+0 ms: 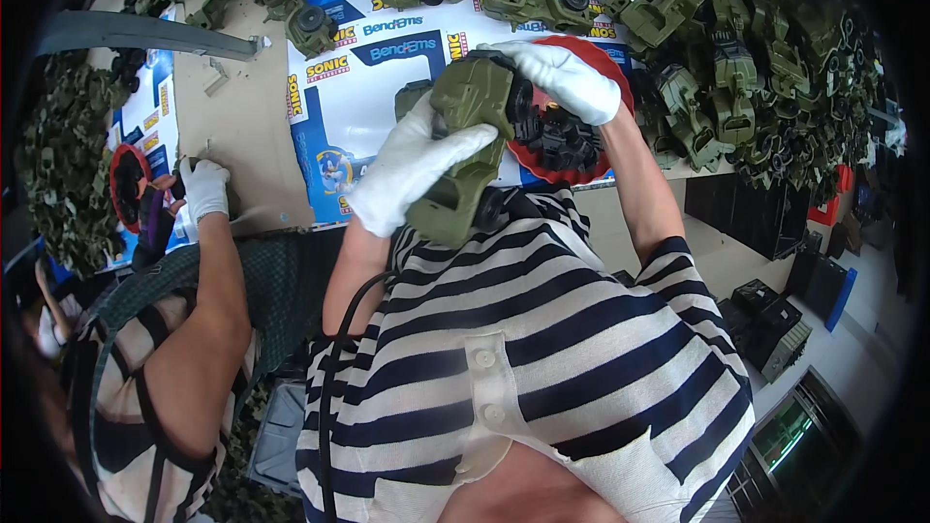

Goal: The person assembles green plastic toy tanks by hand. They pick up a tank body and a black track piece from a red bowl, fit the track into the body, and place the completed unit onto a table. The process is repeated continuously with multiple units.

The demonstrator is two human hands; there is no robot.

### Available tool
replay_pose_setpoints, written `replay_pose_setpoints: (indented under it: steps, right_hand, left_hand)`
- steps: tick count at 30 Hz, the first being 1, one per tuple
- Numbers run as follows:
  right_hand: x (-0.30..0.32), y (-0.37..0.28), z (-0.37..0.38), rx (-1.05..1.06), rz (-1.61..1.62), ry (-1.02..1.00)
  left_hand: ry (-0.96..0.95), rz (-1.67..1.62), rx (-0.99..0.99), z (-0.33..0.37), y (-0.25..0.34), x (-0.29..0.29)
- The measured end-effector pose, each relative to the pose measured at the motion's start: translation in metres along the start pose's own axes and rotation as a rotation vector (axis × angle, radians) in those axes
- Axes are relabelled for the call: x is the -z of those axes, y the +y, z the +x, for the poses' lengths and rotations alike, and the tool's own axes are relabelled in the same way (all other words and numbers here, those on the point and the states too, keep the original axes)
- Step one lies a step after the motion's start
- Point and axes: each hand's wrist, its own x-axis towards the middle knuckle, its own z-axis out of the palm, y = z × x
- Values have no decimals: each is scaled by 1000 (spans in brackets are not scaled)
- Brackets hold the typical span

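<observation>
Just above the middle of the frame we see an olive-green plastic toy vehicle (475, 92), tilted, its lower end near the striped shirt (523, 320), perhaps for a closer grip. Our left hand (412, 167), in a white fabric glove, clasps it from the left, thumb laid across the body, seemingly to steady it. Our right hand (565, 80), gloved alike, stretches its fingers to the vehicle's upper right edge; we cannot tell whether they pinch anything. A round red plastic bowl (623, 87) of black wheels (562, 147) sits beneath that wrist (a handy spot, we judge). Piled olive-green vehicle bodies (668, 5) fill the upper right, likely kept there for reach.
</observation>
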Motion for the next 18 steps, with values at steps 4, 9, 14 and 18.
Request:
replay_pose_setpoints:
  steps: [4,9,14,18]
  right_hand:
    - [-37,-21,2,207,-408,173]
    - [-67,5,-7,132,-136,243]
    - [-95,0,-19,190,-546,427]
    - [-111,11,-11,318,-482,606]
  left_hand:
    - [155,150,-369,27,-35,-13]
    - [173,203,-836,51,-65,15]
    - [145,65,-714,50,-76,21]
    - [196,170,-772,53,-73,24]
